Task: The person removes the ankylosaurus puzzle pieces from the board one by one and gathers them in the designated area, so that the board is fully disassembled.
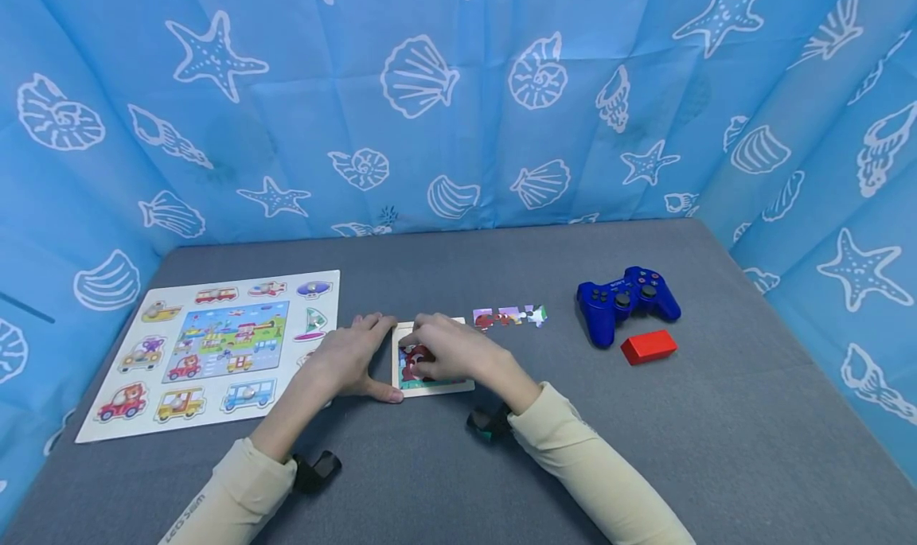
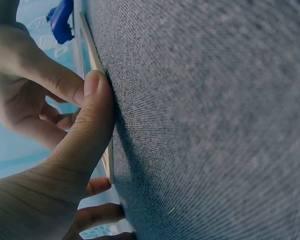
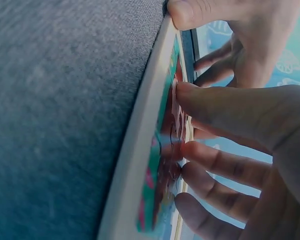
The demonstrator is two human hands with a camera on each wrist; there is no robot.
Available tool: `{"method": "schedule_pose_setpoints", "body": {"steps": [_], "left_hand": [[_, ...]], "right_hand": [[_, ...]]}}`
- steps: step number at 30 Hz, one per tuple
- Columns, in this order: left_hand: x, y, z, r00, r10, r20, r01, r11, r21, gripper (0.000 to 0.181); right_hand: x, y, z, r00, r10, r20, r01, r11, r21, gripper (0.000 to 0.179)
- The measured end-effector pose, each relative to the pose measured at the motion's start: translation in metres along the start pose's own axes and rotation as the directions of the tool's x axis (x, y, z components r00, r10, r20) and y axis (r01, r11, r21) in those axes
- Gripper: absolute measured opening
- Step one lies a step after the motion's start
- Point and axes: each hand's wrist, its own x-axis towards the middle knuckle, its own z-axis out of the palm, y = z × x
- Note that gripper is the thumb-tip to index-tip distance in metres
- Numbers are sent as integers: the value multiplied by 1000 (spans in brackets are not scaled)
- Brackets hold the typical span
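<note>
A small jigsaw puzzle in a light wooden frame lies on the grey table, with a red-brown figure and a green edge in its picture. My left hand holds the frame's left side, its thumb at the near corner and its fingers by the far corner. Over the picture is my right hand; in the right wrist view its thumb and fingertips touch the puzzle surface. Part of the picture is hidden under that hand. Several loose jigsaw pieces lie in a row just beyond the frame's right side.
On the left lies a large white knob-puzzle board with vehicle pieces. To the right are a blue game controller and a red block. A blue shell-patterned curtain hangs behind the table.
</note>
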Motion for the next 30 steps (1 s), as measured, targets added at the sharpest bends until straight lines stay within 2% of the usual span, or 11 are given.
{"method": "schedule_pose_setpoints", "body": {"steps": [6,19,30], "left_hand": [[0,0,0,1000,2,-6,-2,1000,-1,112],[0,-1,0,1000,11,-10,-11,1000,4,112],[1,-2,1,1000,14,-15,-14,1000,-4,112]], "right_hand": [[1,-1,2,1000,-2,-1,2,1000,-12,36],[1,0,4,1000,-11,-5,12,999,36,36],[-1,-3,4,999,42,2,-42,997,66,38]]}}
